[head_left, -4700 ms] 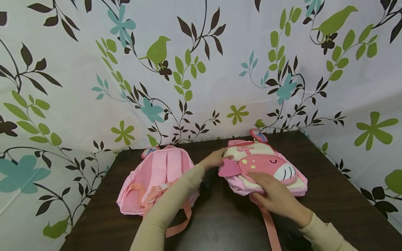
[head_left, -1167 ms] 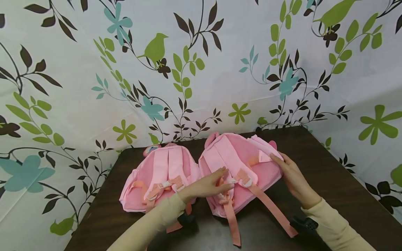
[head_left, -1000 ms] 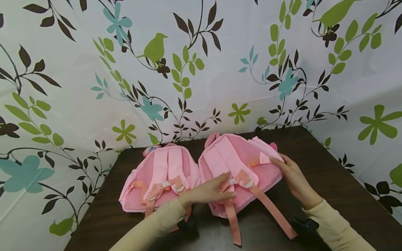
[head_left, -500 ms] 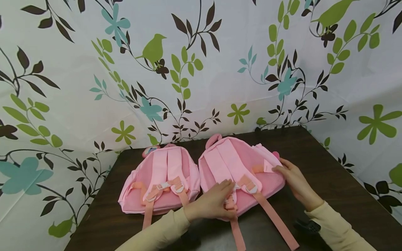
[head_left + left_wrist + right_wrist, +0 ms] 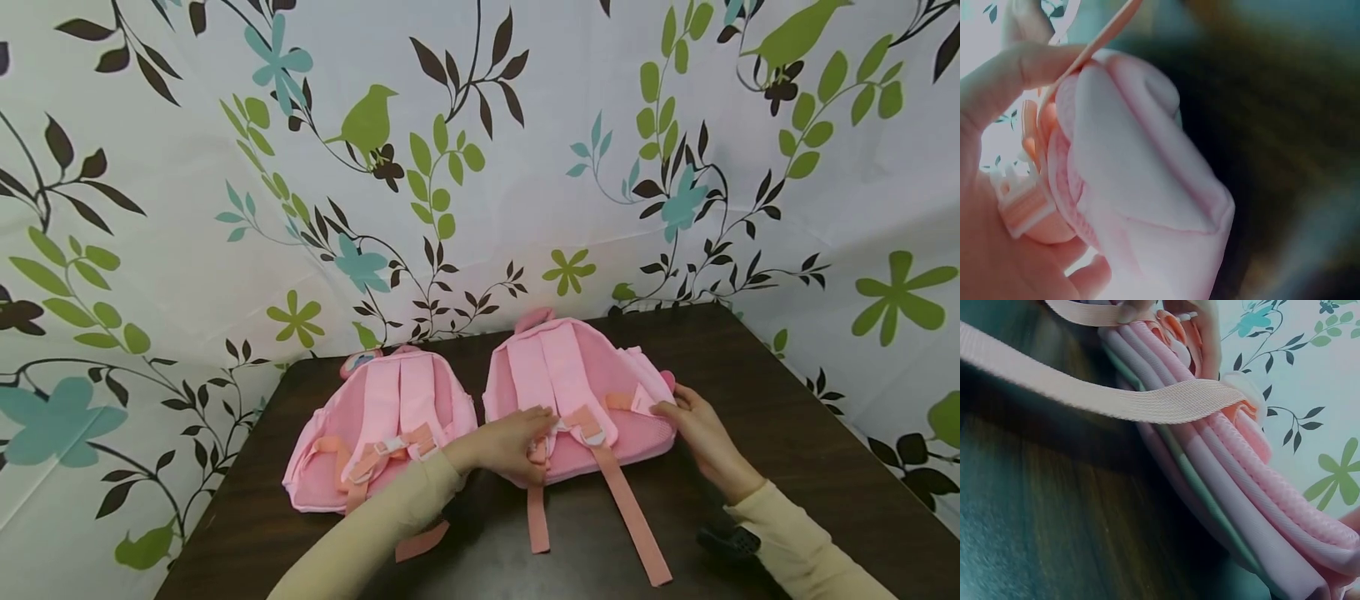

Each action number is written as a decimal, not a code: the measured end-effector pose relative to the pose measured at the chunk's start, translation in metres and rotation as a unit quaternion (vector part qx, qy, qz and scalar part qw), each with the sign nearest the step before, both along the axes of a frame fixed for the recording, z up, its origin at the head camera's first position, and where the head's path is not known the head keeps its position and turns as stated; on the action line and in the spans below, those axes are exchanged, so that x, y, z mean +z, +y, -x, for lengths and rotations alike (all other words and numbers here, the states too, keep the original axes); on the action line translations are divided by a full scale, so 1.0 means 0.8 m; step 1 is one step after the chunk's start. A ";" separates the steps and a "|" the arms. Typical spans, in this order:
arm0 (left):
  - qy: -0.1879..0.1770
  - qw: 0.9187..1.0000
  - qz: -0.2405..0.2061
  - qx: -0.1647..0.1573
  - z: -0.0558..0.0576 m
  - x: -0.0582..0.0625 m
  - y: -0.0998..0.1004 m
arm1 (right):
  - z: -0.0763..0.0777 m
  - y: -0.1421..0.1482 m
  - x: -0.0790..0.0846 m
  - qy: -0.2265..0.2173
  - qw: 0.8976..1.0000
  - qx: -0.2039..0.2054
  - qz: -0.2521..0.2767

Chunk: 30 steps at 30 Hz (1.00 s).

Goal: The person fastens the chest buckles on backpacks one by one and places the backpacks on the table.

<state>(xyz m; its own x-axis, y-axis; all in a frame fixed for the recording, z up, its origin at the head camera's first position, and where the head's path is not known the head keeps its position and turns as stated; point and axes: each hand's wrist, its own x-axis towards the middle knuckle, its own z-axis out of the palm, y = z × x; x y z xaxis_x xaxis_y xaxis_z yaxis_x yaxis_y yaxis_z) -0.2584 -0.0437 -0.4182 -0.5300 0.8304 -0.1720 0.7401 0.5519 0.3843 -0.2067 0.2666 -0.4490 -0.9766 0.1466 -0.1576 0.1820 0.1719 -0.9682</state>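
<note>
A pink backpack (image 5: 573, 379) leans back at the table's right-centre, its padded straps and mesh back facing me. My left hand (image 5: 510, 446) grips its lower left corner. In the left wrist view, the thumb lies over the orange webbing, near a pale buckle (image 5: 1025, 206) and the pink fabric (image 5: 1141, 156). My right hand (image 5: 705, 437) pinches the lower right side, near a pink tab. Orange webbing (image 5: 1129, 403) hangs across the bag's bottom edge in the right wrist view. The whale front is hidden. A similar pink backpack (image 5: 386, 396) sits at left, back side out, partly behind my left sleeve.
Both bags are on a dark wooden table (image 5: 757, 375). Behind it hangs a white curtain (image 5: 480, 192) printed with birds and leaves. A loose orange strap end (image 5: 423, 542) lies below my left forearm. A black device (image 5: 727, 540) is at my right wrist.
The right backpack has turned from whale front up to back side out. Over the last half second it shifts slightly away and straightens, its strap ends drawing back; my left hand moves up with it.
</note>
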 end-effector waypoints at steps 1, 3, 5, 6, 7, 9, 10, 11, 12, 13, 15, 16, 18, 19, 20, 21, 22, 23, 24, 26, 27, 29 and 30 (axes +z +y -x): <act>-0.008 1.000 0.001 -0.003 0.004 0.000 0.000 | 0.002 0.000 -0.002 -0.001 1.000 -0.002 0.002; -0.028 1.000 0.003 -0.008 0.013 0.001 0.000 | 0.004 -0.001 -0.004 -0.003 1.000 -0.008 0.010; -0.041 0.999 0.004 -0.010 0.021 0.001 0.001 | 0.006 -0.001 -0.007 -0.006 1.000 -0.012 0.018; -0.046 0.999 0.004 -0.012 0.025 0.001 0.002 | 0.008 -0.001 -0.008 -0.007 1.000 -0.014 0.023; -0.052 0.999 0.004 -0.012 0.028 0.001 0.003 | 0.009 0.000 -0.009 -0.009 0.999 -0.016 0.026; -0.063 0.998 0.006 -0.012 0.035 0.002 0.004 | 0.010 0.000 -0.011 -0.012 0.999 -0.019 0.031; -0.066 0.998 0.007 -0.011 0.038 0.003 0.005 | 0.011 0.000 -0.012 -0.012 0.999 -0.020 0.031; -0.067 0.998 0.007 -0.010 0.040 0.003 0.006 | 0.012 0.001 -0.013 -0.012 0.999 -0.020 0.031; -0.073 0.997 0.006 -0.008 0.042 0.004 0.007 | 0.013 0.001 -0.014 -0.012 0.999 -0.020 0.031; -0.077 0.997 0.006 -0.006 0.044 0.004 0.007 | 0.014 0.002 -0.014 -0.012 0.999 -0.019 0.031; -0.083 0.996 0.006 -0.002 0.048 0.004 0.008 | 0.016 0.003 -0.016 -0.012 0.999 -0.017 0.029; -0.086 0.996 0.006 0.001 0.049 0.004 0.008 | 0.017 0.003 -0.017 -0.012 0.999 -0.016 0.027; -0.091 0.996 0.005 0.005 0.051 0.003 0.008 | 0.018 0.004 -0.019 -0.015 1.000 -0.015 0.023; -0.093 0.996 0.004 0.007 0.051 0.002 0.008 | 0.019 0.004 -0.020 -0.016 1.000 -0.013 0.020; -0.095 0.995 0.003 0.008 0.052 0.001 0.008 | 0.019 0.005 -0.020 -0.018 1.000 -0.012 0.018; -0.096 0.995 0.001 0.009 0.053 0.000 0.008 | 0.019 0.005 -0.021 -0.018 1.000 -0.011 0.016; -0.097 0.995 0.000 0.009 0.053 0.000 0.008 | 0.020 0.006 -0.021 -0.018 1.000 -0.009 0.015; -0.098 0.995 -0.002 0.009 0.053 0.000 0.008 | 0.020 0.007 -0.021 -0.018 1.000 -0.007 0.015; -0.097 0.995 -0.003 0.010 0.054 -0.001 0.008 | 0.019 0.008 -0.021 -0.017 1.000 -0.004 0.014; -0.098 0.995 -0.010 0.012 0.053 -0.001 0.008 | 0.019 0.009 -0.019 -0.016 1.000 0.003 0.014; -0.099 0.995 -0.015 0.016 0.053 -0.002 0.007 | 0.019 0.009 -0.018 -0.014 1.000 0.006 0.011; -0.096 0.995 -0.031 0.027 0.051 -0.001 0.004 | 0.018 0.011 -0.013 -0.012 1.000 0.011 -0.001; -0.093 0.994 -0.042 0.033 0.050 0.000 0.002 | 0.017 0.012 -0.011 -0.007 1.000 0.013 -0.009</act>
<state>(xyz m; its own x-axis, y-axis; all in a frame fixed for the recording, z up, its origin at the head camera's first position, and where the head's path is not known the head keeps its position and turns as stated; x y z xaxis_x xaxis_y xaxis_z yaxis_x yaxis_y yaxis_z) -0.2984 -0.0419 -0.4181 -0.5490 0.8104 -0.2047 0.6149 0.5574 0.5579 -0.2206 0.2766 -0.4578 -0.9777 0.1246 -0.1688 0.1908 0.1937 -0.9623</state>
